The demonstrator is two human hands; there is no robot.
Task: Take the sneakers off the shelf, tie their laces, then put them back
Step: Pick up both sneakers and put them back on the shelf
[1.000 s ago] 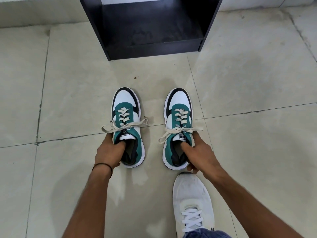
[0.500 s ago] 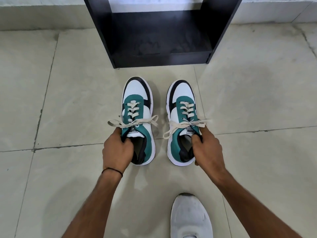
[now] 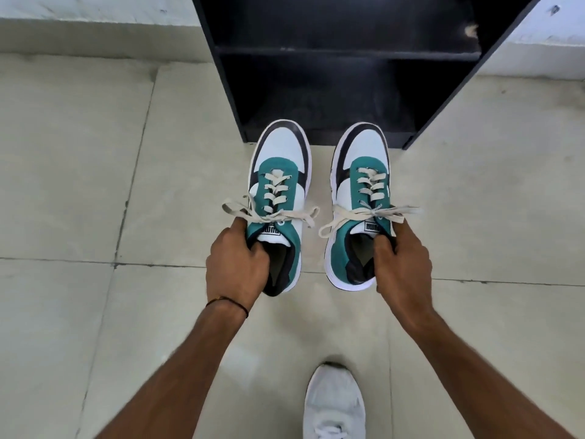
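The tiled floor [image 3: 79,185] fills most of the view, with the black shelf [image 3: 348,90] standing at twelve o'clock, its lower bay open and dark. Just short of that bay are the two sneakers, toes pointing to twelve o'clock and nearly reaching its front edge. The left sneaker [image 3: 280,172] is at about eleven o'clock of centre, the right sneaker [image 3: 361,172] at one. Both carry their laces in bows: the left bow [image 3: 272,213] and the right bow [image 3: 367,213] look tied, so the tying step seems done and the return to the shelf is in hand. The left hand [image 3: 234,267] has its fingers closed round the left sneaker's collar; the right hand [image 3: 402,264] likewise pinches the right sneaker's collar, thumb inside. Whether the soles touch the floor I cannot tell. At six o'clock sits the person's own white shoe [image 3: 334,403]. Next, both sneakers probably need carrying forward and setting level inside the bay, side by side, without snagging the loose lace ends.
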